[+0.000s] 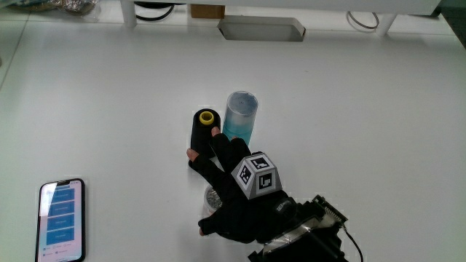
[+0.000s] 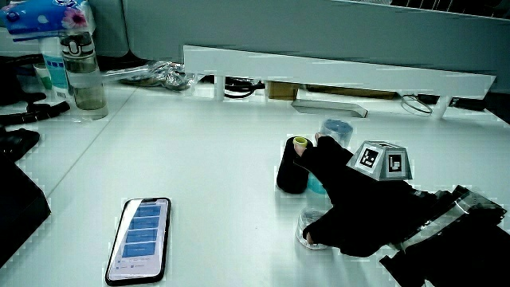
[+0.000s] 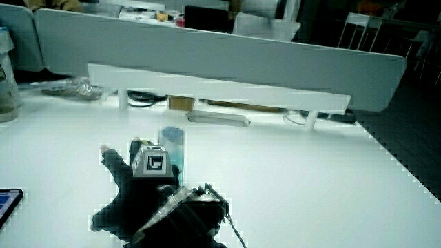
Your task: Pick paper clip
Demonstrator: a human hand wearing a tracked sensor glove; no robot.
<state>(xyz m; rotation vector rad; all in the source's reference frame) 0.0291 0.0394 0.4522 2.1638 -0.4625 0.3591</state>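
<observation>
No paper clip shows on its own in any view. The hand (image 1: 233, 191) lies flat over a small clear round dish (image 1: 212, 195), fingers spread and holding nothing. Its fingertips (image 1: 215, 132) reach a black spool with a yellow core (image 1: 203, 125) and a pale blue translucent cup (image 1: 241, 113) standing beside it. In a side view the dish (image 2: 309, 233) peeks out under the hand (image 2: 351, 203), next to the thumb. The other views also show the spool (image 2: 290, 166), the cup (image 3: 172, 141) and the hand (image 3: 134, 193) with its patterned cube.
A phone (image 1: 62, 220) lies face up near the table's edge by the person. A shallow grey tray (image 1: 261, 29) and a looped cable (image 1: 362, 20) sit by the low partition. A water bottle (image 2: 82, 72) stands at the table's corner.
</observation>
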